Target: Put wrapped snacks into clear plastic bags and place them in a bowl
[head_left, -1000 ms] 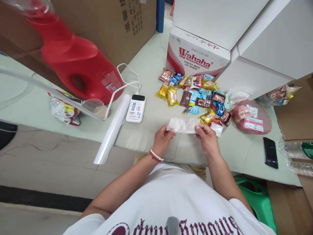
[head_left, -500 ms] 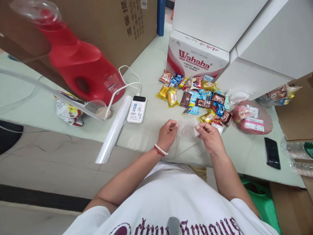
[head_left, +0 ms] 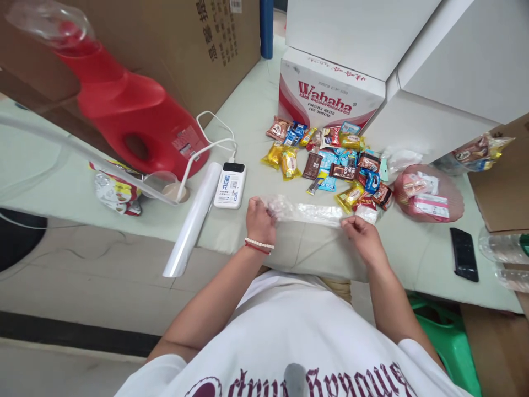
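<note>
A clear plastic bag (head_left: 316,214) is stretched sideways between my two hands, just above the front of the table. My left hand (head_left: 261,221), with a white beaded and a red bracelet at its wrist, is closed on the bunched left end. At the right end, my right hand (head_left: 360,234) pinches the bag between thumb and fingers. Beyond the bag lies a loose pile of wrapped snacks (head_left: 345,172) in brown, blue, yellow and red packets. Closest to my right hand are a yellow packet (head_left: 349,197) and a red and white one (head_left: 366,212).
Left of my hands are a white power bank (head_left: 230,190) with a cable, a clear film roll (head_left: 194,220) and a big red jug (head_left: 144,116). A Wahaha carton (head_left: 330,91) stands behind the snacks. To the right are a pink bowl (head_left: 457,201) and a phone (head_left: 463,255).
My hands have moved apart, the left one further left and the right one slightly right. The plastic bag, bunched between them before, is now drawn out into a long strip.
</note>
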### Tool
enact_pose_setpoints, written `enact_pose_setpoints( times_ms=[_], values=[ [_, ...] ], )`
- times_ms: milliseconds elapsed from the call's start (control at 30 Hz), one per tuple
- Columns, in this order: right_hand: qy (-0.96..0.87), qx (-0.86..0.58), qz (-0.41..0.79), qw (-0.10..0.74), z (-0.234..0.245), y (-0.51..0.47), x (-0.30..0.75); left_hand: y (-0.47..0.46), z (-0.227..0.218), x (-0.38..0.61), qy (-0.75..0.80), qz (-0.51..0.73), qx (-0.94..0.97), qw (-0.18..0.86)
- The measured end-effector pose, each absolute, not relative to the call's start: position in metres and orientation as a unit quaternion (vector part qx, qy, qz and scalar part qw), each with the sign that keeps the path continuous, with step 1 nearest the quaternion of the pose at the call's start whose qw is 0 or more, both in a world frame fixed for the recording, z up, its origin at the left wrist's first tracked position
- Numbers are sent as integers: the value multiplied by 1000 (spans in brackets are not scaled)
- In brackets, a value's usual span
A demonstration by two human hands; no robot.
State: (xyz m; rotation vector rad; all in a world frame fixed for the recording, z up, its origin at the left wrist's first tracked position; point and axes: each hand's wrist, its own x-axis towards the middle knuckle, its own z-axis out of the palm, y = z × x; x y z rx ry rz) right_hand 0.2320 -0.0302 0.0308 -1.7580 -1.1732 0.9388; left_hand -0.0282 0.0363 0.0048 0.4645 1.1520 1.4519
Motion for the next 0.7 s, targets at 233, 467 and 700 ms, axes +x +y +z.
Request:
enact_pose_setpoints(
  times_ms=[233,467,700],
  values=[
    [-682,-582,245,370,43,-26,185,19,23,-4,473,635,231,566],
    [-497,-537,507,456,51,5,164,22,32,-26,472,594,355,546],
    [-271,-443,721,458,82,-1,176,54,61,-55,457,551,370,592]
  ],
)
